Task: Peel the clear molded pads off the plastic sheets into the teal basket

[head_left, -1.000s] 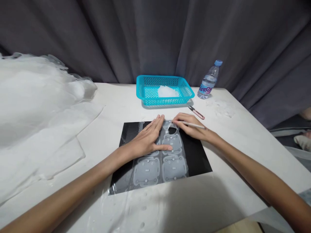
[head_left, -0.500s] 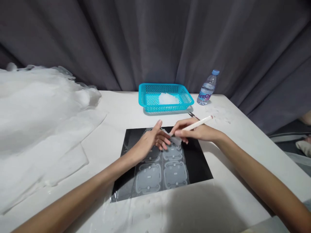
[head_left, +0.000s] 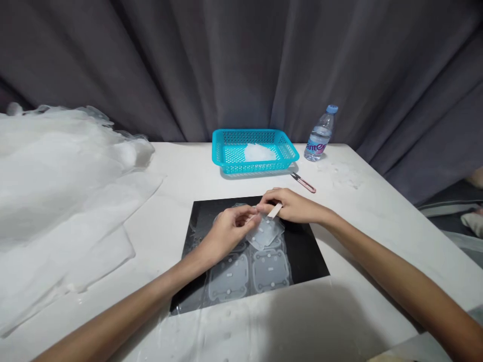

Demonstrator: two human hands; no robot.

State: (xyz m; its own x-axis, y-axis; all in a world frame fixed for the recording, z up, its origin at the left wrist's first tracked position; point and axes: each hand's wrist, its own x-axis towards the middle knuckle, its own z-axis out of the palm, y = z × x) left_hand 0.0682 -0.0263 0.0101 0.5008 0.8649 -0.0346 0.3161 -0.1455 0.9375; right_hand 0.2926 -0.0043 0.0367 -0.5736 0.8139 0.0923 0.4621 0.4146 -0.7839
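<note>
A small translucent white cut-out piece (head_left: pixel 260 236) hangs tilted below the fingertips of both hands. My left hand (head_left: pixel 232 226) has thumb and fingers closed in a pinch at its upper edge. Opposite it, my right hand (head_left: pixel 292 205) is closed around a white pen-like tool (head_left: pixel 275 210), its fingertips meeting the left ones at the piece. Beneath lies a clear sheet with pale rounded-square outlines (head_left: pixel 228 275) on a black mat (head_left: pixel 307 251). My hands cover the sheet's upper part.
A blue basket (head_left: pixel 219 163) holding white pieces stands at the back. Pink-handled thread snips (head_left: pixel 304 182) lie before it, right of centre. A water bottle (head_left: pixel 319 136) stands behind them. White sheer material (head_left: pixel 68 201) is heaped on the left. Small scraps (head_left: pixel 345 176) lie at right.
The pen-like tool has swung down, from pointing up and right to lying low in my right hand. My left fingers have curled into a pinch. The snips now show fully.
</note>
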